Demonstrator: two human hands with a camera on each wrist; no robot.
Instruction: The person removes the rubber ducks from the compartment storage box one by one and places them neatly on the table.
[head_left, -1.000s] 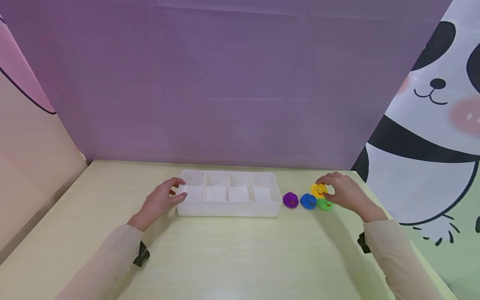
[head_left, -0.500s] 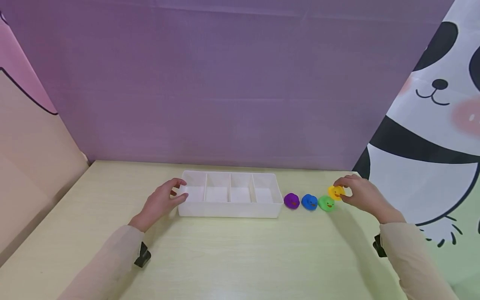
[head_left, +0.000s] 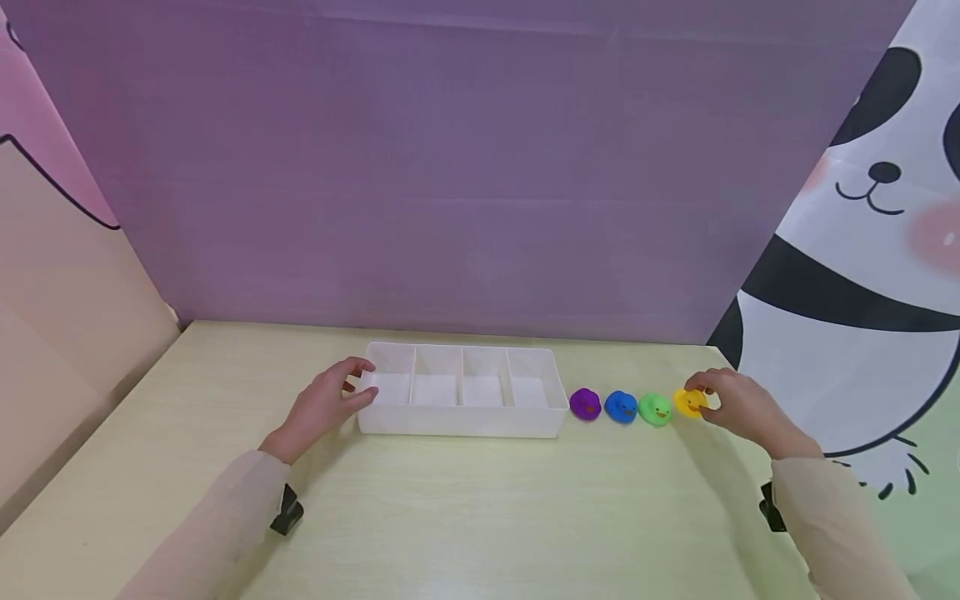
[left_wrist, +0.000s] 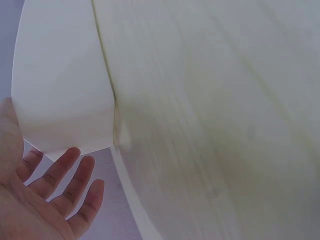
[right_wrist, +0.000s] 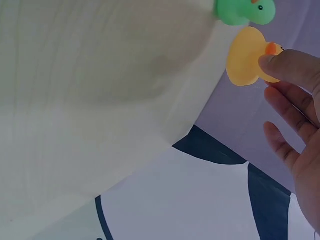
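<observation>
A white box (head_left: 461, 421) with several compartments stands on the table. My left hand (head_left: 326, 407) is at its left end, thumb and fingertips right at the rim and end wall. In the left wrist view that hand's fingers lie loosely spread beside the box's end. My right hand (head_left: 742, 408) pinches a yellow rubber duck (head_left: 687, 403) between thumb and fingers, close over the table. Left of it in a row sit a green rubber duck (head_left: 655, 409), a blue rubber duck (head_left: 621, 407) and a purple rubber duck (head_left: 585, 404), the purple one beside the box.
The pale table (head_left: 465, 517) ends at the back against a purple backdrop (head_left: 465, 167). A panda-printed wall (head_left: 855, 367) borders the right side, near my right hand. A beige wall (head_left: 75, 333) stands at the left.
My right hand has carried the yellow duck from above the green duck to the right, then lowered it into line with the others. My left hand has stayed at the box.
</observation>
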